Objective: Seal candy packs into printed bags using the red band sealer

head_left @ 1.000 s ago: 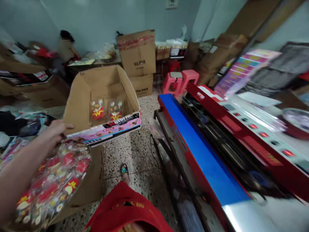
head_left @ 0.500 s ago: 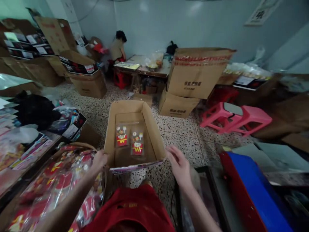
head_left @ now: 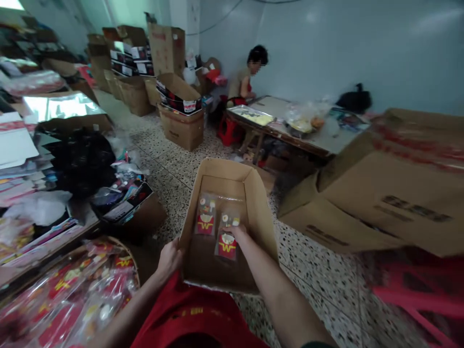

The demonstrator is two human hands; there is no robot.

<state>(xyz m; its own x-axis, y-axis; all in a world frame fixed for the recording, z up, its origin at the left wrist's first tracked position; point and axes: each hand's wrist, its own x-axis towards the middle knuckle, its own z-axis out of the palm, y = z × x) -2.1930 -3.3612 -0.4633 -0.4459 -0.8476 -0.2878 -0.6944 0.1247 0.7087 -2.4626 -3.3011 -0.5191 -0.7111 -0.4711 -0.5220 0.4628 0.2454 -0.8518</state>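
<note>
A shallow cardboard box (head_left: 266,208) tilts in front of my red-clothed body. My left hand (head_left: 170,258) is closed on its left wall near the front corner. Inside lie two clear plastic packets, each with a red piece bearing a yellow zigzag mark and small coloured pieces. My right hand (head_left: 237,233) reaches into the box, its fingers stretched over the upper part of the right packet (head_left: 226,247) and touching it. Some fingertips are hard to make out. The left packet (head_left: 205,222) lies beside it, untouched.
A round basket (head_left: 136,263) heaped with similar packets (head_left: 68,280) stands at lower left. Black bags (head_left: 83,159) and open boxes lie beyond it. Large cartons (head_left: 380,193) and a pink stool (head_left: 416,295) are at right. Another person (head_left: 244,79) sits at a table (head_left: 308,135).
My view has swung left. My right hand has moved from beside the box's right corner into it, onto the right packet. The left hand still holds the box, now closer to my body.
</note>
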